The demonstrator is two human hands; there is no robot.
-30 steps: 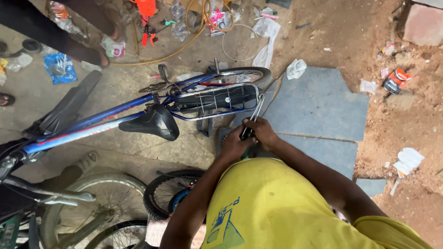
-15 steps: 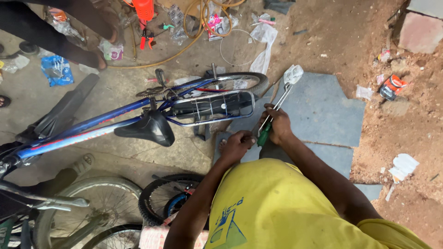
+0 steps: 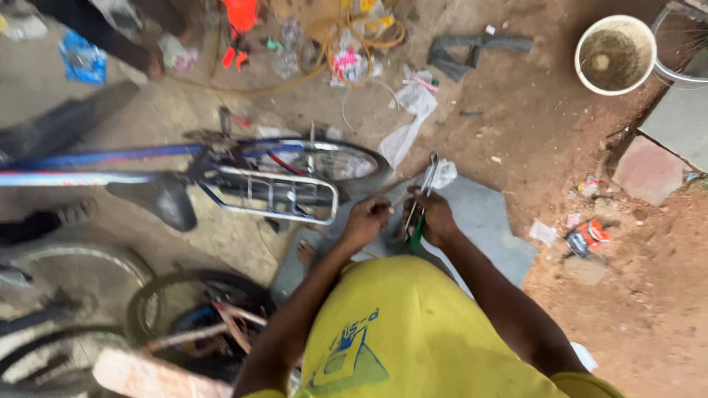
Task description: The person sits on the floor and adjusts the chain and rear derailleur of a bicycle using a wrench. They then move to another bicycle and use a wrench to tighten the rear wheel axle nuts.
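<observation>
My right hand [image 3: 435, 215] grips long metal tools [image 3: 423, 188] together with a green-handled one, their tips pointing away from me. My left hand [image 3: 366, 219] is closed just to the left of them, beside the rear carrier rack [image 3: 276, 193] of a blue bicycle [image 3: 133, 158]; what it holds is hidden. The bicycle stands across the view with its black saddle [image 3: 158, 200] towards me and its rear wheel [image 3: 335, 158] near my hands. I wear a yellow shirt.
A grey stone slab [image 3: 487, 221] lies under my hands. A white bucket [image 3: 616, 53] stands at the top right. Loose wheels and tyres [image 3: 184, 309] lie at the bottom left. Litter, orange hose and tools are scattered at the top. Another person's foot [image 3: 63, 215] is at the left.
The view has tilted up and away, bringing the bucket into sight. My right hand has lifted the tools off the rack area and now holds them more upright.
</observation>
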